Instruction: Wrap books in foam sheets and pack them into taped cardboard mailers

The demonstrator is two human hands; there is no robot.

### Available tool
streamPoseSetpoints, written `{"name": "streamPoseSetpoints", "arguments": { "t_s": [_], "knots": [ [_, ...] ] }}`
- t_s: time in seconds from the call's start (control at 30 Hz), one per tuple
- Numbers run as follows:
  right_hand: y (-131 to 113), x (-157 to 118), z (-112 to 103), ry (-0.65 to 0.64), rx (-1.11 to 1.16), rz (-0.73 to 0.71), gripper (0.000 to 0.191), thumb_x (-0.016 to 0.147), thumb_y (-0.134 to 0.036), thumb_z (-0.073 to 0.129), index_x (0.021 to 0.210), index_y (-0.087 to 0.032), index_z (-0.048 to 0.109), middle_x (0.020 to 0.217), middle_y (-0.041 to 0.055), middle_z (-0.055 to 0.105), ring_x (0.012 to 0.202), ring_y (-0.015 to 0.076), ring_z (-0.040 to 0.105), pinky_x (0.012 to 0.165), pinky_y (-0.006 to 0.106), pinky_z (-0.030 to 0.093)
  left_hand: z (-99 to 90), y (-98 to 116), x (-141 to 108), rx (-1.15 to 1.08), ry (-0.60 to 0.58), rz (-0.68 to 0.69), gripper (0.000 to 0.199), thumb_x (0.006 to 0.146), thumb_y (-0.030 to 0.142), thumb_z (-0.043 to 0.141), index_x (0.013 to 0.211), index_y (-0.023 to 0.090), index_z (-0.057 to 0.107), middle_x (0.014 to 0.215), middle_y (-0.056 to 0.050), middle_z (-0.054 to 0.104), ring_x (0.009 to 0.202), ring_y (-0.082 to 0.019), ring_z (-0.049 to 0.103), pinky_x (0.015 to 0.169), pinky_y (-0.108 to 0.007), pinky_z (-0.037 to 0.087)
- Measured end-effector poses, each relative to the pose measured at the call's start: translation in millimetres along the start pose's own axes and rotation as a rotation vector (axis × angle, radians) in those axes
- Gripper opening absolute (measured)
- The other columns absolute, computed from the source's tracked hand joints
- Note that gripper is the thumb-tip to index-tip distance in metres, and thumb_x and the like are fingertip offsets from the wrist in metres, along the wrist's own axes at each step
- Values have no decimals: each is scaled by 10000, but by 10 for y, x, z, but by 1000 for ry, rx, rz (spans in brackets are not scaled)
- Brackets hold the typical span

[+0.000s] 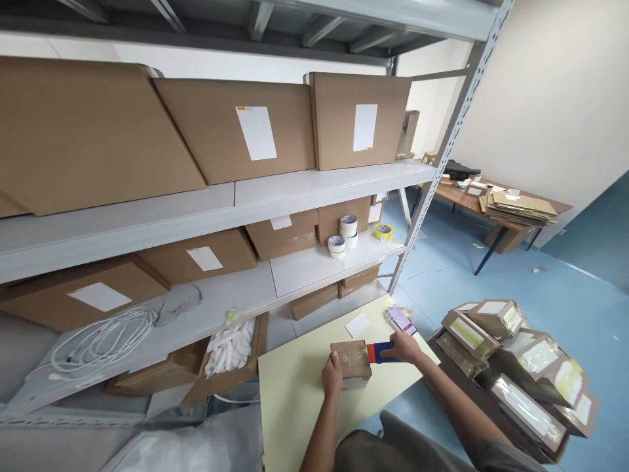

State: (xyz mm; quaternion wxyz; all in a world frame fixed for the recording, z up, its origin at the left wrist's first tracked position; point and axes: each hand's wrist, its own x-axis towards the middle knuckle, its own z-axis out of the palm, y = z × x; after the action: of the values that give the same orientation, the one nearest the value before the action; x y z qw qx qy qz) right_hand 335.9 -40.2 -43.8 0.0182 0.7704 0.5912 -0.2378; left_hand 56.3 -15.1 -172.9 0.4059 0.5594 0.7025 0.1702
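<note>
A small cardboard box (350,355) rests on the pale yellow tabletop (289,393). My left hand (332,375) grips its left side, with the thumb at the top edge. In my right hand (403,347) is a flat blue tool with a red end (378,352); its exact kind is unclear. The red end meets the box's right side, or lies very close to it. Behind the box lies a white card (358,324). Near my right hand, a phone with a lit screen (403,321) lies at the table's right edge.
A metal shelf rack (314,187) with large cartons stands ahead. White tape rolls (337,246) and a yellow tape roll (383,232) sit on its middle shelf. Several taped boxes (528,387) are piled at right. A wooden table (540,198) holds flattened cardboard.
</note>
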Motion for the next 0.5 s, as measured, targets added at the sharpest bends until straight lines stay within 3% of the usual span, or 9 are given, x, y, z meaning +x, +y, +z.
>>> {"name": "streamPoseSetpoints", "arguments": {
  "t_s": [0.1,0.2,0.33,0.5],
  "knots": [
    [391,-30,-60,-9,11,6,400,757,-577,851,814,-186,792,855,104,773,803,251,709,628,287,381,-30,-19,26,14,-6,23,618,1097,452,254,1319,164,753,1362,-162,737,1279,-315,697,1032,-358,546],
    [404,2,96,-8,50,43,390,738,-563,862,809,-186,792,870,98,772,817,247,706,638,281,381,-81,-109,61,-30,7,32,611,1086,451,268,1303,164,762,1390,-155,722,1319,-307,674,1065,-352,539],
    [-13,119,489,-34,155,43,392,735,-556,860,811,-177,796,839,77,778,788,224,701,631,268,379,-297,-378,176,-155,16,3,573,1065,503,351,1227,185,800,1360,-131,743,1348,-289,654,1084,-322,543],
    [-746,175,915,-93,272,-112,371,757,-561,849,802,-196,795,797,23,780,781,207,708,631,252,386,-874,-1028,316,-209,24,-105,551,1066,431,305,1080,277,834,1246,-72,802,1293,-271,691,1026,-326,588]
  ]
}}
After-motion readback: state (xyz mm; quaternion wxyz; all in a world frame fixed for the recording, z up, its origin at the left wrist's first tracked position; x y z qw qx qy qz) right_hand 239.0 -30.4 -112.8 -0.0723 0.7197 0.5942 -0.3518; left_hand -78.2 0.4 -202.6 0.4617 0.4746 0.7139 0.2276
